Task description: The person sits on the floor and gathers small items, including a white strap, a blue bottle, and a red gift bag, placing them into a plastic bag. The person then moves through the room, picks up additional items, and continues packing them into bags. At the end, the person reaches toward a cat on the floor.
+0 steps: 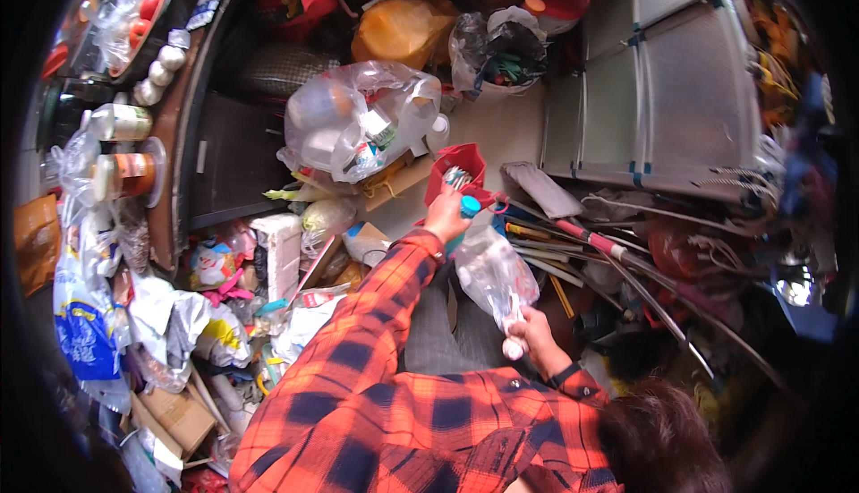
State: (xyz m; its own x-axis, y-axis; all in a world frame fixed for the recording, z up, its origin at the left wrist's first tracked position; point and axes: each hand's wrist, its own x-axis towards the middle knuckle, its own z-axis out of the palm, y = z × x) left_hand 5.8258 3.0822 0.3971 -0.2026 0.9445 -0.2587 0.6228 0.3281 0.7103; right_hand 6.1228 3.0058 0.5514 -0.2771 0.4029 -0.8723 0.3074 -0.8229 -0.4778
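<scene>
My left hand [445, 216] reaches forward and is closed around a turquoise-capped bottle [470, 207], whose body is mostly hidden by the hand and sleeve. Just beyond the fingers stands an open red bag [463, 157] with a bundle of thin items [458, 177] inside; I cannot tell whether the fingers touch it. Nearer to my body, my right hand [537, 338] grips the narrow end of a clear, crumpled plastic bag or bottle [493, 268]. A pale, rounded end [513, 349] sticks out beside that hand.
Ahead sits a translucent bag of containers [362, 117], beside a white bottle [438, 132]. Poles and sticks [624, 251] lie at the right, below a panelled translucent cabinet [684, 83]. At the left, jars [121, 174] line a shelf edge [176, 157], above heaped bags and cardboard [178, 419].
</scene>
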